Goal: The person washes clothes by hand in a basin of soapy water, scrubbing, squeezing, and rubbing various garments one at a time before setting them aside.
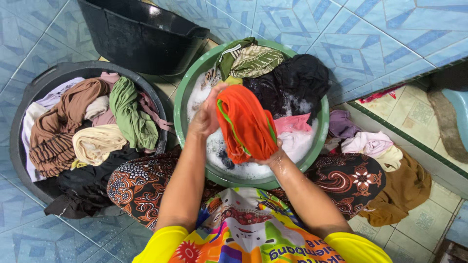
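Both my hands grip a wet orange garment (246,124) with a green trim, held above a green basin (184,92) of soapy water. My left hand (207,114) clasps its upper left edge. My right hand (273,157) holds its lower end, mostly hidden under the cloth. In the basin lie a black garment (292,83), a pink one (292,124) and a green patterned cloth (253,61).
A black tub (22,104) at the left holds brown, green and cream clothes. An empty black tub (141,34) stands behind. A pile of purple, pink and brown clothes (385,160) lies at the right on the blue tiled floor. My knees in patterned cloth flank the basin.
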